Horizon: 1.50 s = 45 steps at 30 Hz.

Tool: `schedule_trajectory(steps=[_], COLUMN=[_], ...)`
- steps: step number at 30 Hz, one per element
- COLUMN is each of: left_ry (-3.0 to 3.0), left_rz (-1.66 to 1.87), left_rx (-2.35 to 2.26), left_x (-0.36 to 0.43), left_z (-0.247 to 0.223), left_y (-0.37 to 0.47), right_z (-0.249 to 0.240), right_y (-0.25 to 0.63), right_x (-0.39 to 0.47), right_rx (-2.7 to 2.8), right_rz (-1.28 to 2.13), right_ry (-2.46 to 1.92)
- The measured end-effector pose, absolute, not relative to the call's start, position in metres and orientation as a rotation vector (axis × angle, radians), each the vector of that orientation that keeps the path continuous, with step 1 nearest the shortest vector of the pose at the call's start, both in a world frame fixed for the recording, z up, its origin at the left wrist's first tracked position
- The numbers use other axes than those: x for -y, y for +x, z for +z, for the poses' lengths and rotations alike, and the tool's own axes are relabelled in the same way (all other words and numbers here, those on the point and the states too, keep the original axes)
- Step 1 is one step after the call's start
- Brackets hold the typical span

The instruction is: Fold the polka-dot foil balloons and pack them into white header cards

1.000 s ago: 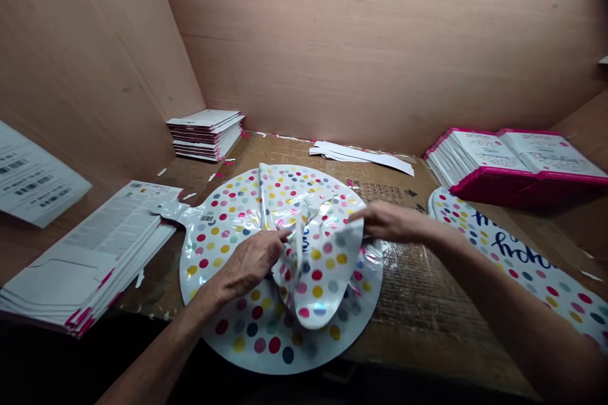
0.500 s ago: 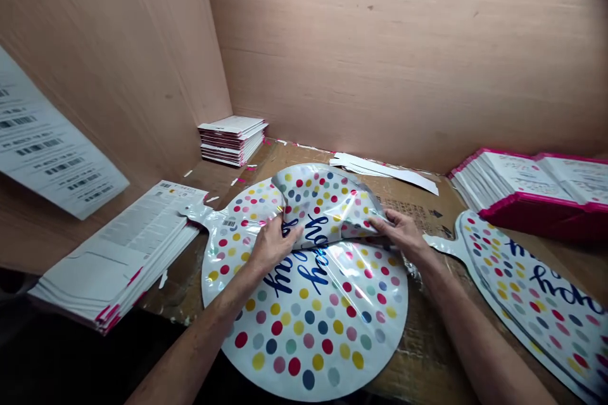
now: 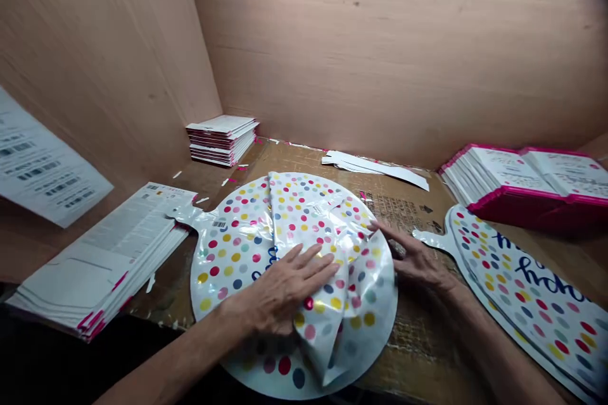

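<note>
A round, polka-dotted foil balloon, flat and uninflated, lies on the cardboard-covered table. Its tail points left, beside a small barcode. A folded dotted foil layer covers its middle and right part and hides most of the blue lettering. My left hand rests flat on this folded layer, fingers stretched out and pointing right. At the right edge of the foil is my right hand, its fingers apart and the fingertips touching the rim. Some of its fingers are hidden beneath the hand.
More flat dotted balloons lie at the right. Behind them stand pink-edged white packets. Printed cards are stacked at the left, with another stack in the back corner. White paper strips lie near the wooden back wall.
The lifted foil has come down into a flat fold over the balloon's middle and right. My left hand went from gripping it to lying flat on it; my right hand let go at the edge.
</note>
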<state>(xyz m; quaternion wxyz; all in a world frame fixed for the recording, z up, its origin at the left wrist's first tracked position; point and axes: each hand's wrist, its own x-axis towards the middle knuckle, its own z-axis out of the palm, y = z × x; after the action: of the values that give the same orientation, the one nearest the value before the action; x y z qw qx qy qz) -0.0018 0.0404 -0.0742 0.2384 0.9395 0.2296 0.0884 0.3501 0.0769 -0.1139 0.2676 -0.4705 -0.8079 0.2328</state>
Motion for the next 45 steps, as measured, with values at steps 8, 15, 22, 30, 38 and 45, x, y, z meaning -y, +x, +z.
schedule_trajectory(steps=[8, 15, 22, 30, 38, 45], left_ry=[2.647, 1.773, 1.6, 2.403, 2.354, 2.292], left_rz=[0.364, 0.709, 0.704, 0.729, 0.219, 0.257], left_rx=[-0.864, -1.61, -2.002, -2.054, -2.088, -2.087], left_x=[-0.027, -0.069, -0.103, -0.098, -0.119, -0.119], left_z=[-0.098, -0.092, -0.088, -0.093, -0.127, -0.126], left_y=[-0.044, -0.028, -0.013, 0.01, -0.007, -0.007], right_z=[-0.103, -0.081, -0.101, -0.101, -0.09, -0.075], right_y=[0.345, 0.311, 0.283, 0.262, 0.257, 0.243], right_x=[-0.072, -0.152, -0.169, -0.178, -0.134, -0.16], right_rx=[2.356, 2.061, 1.96, 1.914, 2.615, 2.984], right_rz=[0.427, 0.715, 0.237, 0.15, -0.147, -0.03], right_ry=[-1.061, -1.597, -2.055, -2.301, -1.247, -1.204])
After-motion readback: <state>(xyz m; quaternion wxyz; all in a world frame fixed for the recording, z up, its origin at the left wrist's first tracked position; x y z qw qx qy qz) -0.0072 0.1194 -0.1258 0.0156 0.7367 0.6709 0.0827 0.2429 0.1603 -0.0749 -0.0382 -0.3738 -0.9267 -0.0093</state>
